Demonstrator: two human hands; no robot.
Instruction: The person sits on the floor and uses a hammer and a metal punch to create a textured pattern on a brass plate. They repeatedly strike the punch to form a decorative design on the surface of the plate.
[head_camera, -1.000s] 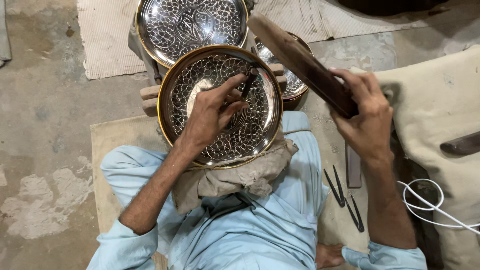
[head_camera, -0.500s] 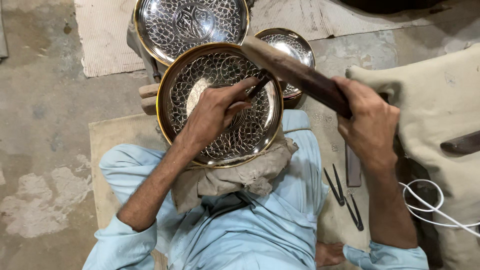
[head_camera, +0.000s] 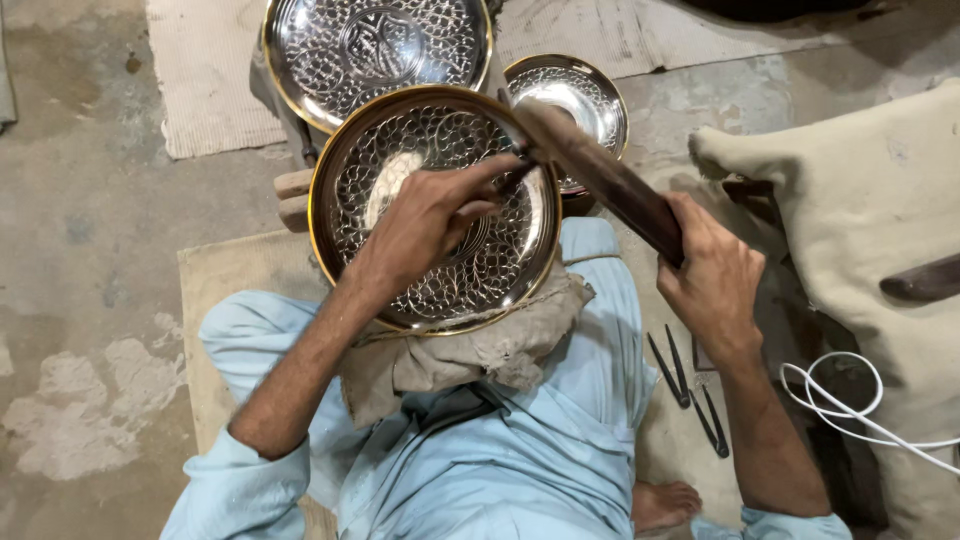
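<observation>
Brass-rimmed engraved tray (head_camera: 400, 290) on your lap: your left hand (head_camera: 425, 220) pinches a small chisel (head_camera: 512, 178) at its upper right, your right hand (head_camera: 712, 275) grips the wooden mallet (head_camera: 600, 180), slanting toward it.

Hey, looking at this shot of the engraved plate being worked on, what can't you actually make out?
All in the head view:
- Chisel: mostly hidden inside the left hand, tip unseen.
- Wooden mallet: head blurred, grip end covered by the right hand.
- Large plate: the left hand hides part of the pattern.
- Top plate: cut off by the upper edge.
- Small plate: partly behind the mallet.
</observation>
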